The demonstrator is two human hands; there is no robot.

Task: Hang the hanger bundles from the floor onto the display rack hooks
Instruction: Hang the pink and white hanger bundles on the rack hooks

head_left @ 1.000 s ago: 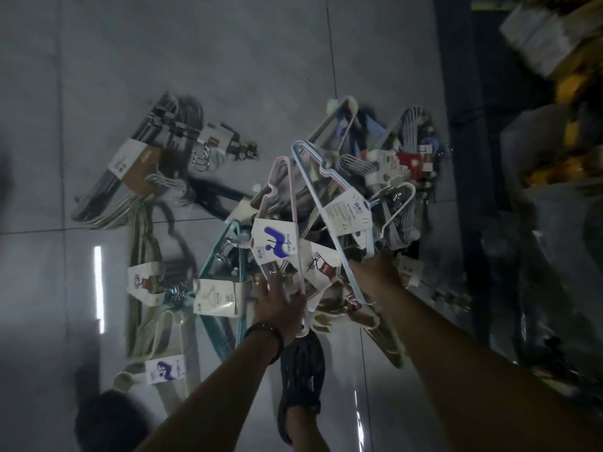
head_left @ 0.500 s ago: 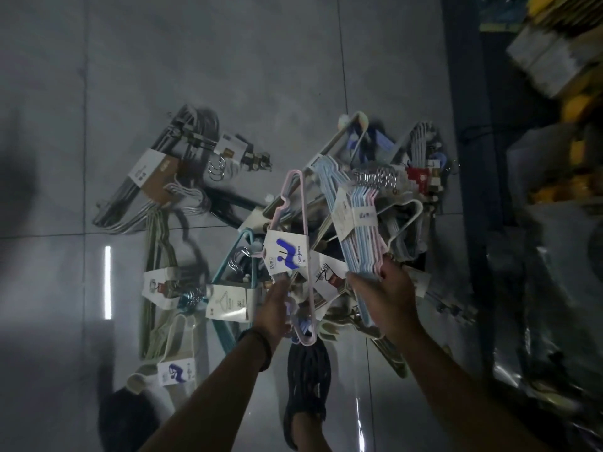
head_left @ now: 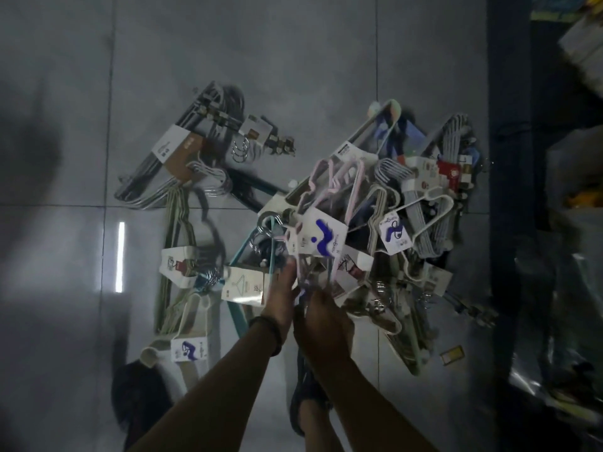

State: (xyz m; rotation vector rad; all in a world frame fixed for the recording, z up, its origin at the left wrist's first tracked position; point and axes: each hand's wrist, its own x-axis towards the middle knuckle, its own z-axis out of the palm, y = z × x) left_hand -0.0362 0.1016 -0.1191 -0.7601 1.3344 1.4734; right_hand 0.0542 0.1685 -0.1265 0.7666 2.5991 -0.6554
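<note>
1. The pink hanger bundle (head_left: 321, 239) is lifted above the pile of other bundles (head_left: 424, 207) on the tiled floor (head_left: 293, 44).
2. The left hand (head_left: 283, 290) grips its lower end.
3. The right hand (head_left: 321, 316) seems curled around the same end, though the fingers are dim and blurred.

Left hand (head_left: 282, 288) and right hand (head_left: 321, 313) touching, fingers curled gripping, forearms (head_left: 228, 380) outstretched

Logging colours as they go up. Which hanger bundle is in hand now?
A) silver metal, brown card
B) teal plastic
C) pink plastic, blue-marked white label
C: the left hand grips the pink plastic hanger bundle at its lower end, and the right hand meets it there.
</note>
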